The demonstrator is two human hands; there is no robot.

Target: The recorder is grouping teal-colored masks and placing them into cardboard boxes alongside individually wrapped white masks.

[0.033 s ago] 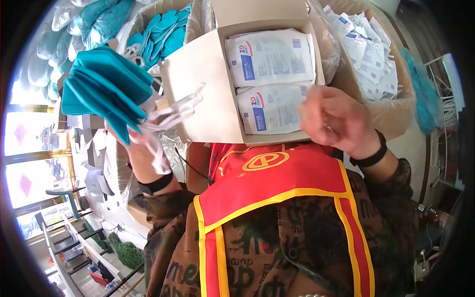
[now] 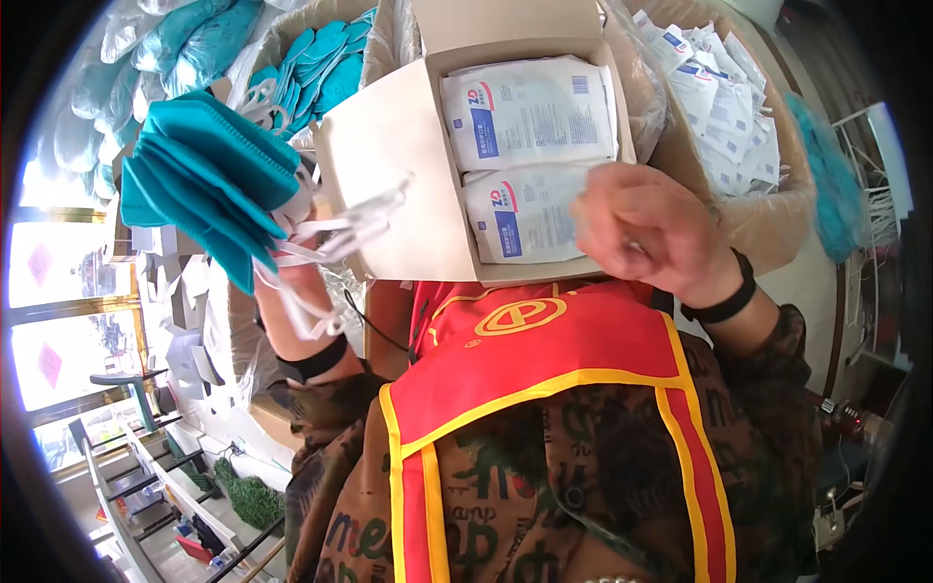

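A fanned stack of teal folded face masks [image 2: 209, 165] is held up at the left by my left hand [image 2: 303, 277], which is mostly hidden behind it. White elastic straps [image 2: 355, 223] dangle from the masks, blurred at their ends. My right hand [image 2: 651, 228] hovers over the near right edge of an open cardboard box [image 2: 379, 165], its fingers curled together. Whether anything is pinched in them is hidden by the fingers and blur. Inside the box, white printed mask packets [image 2: 544, 112] lie in two stacks, the nearer partly covered by my right hand.
Behind the held masks, a lined carton [image 2: 384, 49] contains loose teal masks. A large carton [image 2: 768, 228] at the right is heaped with white packets [image 2: 714, 107]. Bagged teal masks [image 2: 209, 44] pile up at the far left. A metal rack [image 2: 160, 486] stands lower left.
My right hand has shifted slightly left over the box. The mask stack tilts a little differently, and its straps have swung slightly right.
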